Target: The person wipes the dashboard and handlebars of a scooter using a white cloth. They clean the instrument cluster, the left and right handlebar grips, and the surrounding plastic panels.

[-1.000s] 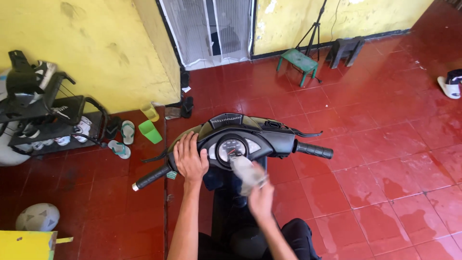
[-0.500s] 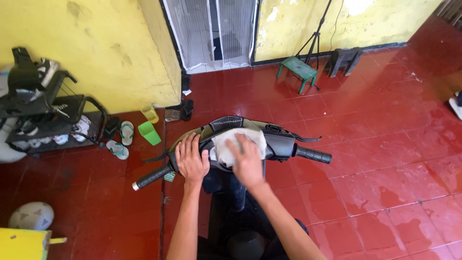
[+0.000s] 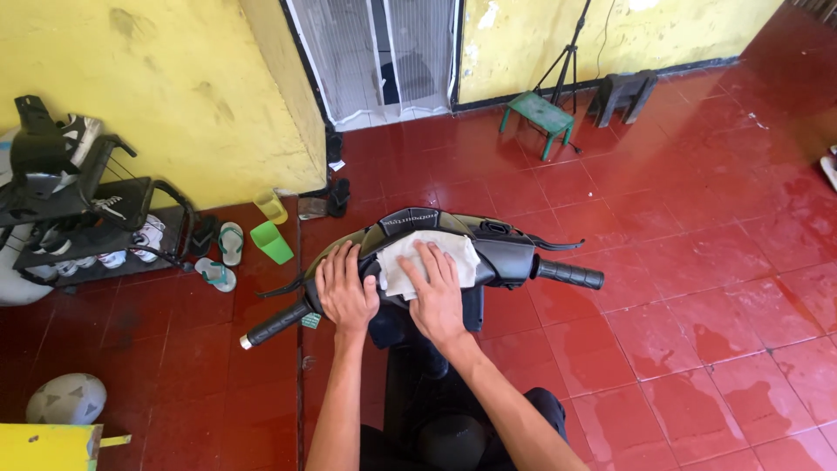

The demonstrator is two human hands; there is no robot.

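Note:
I look down on a black scooter handlebar (image 3: 571, 274) and its dashboard cover (image 3: 410, 220). A white cloth (image 3: 402, 258) lies spread over the instrument panel. My right hand (image 3: 438, 296) lies flat on the cloth, fingers stretched forward. To its left, my left hand (image 3: 344, 290) rests on the handlebar housing, fingers curled over it, near the left grip (image 3: 277, 324).
A black shoe rack (image 3: 83, 222) with shoes stands by the yellow wall at left, sandals (image 3: 224, 255) and a green cup (image 3: 272, 242) on the red tiles beside it. A helmet (image 3: 65, 399) lies lower left. A green stool (image 3: 539, 119) and tripod stand at the back.
My right hand brought the cloth from beside the dashboard onto the instrument panel and now presses it flat there. My left hand has stayed on the handlebar housing.

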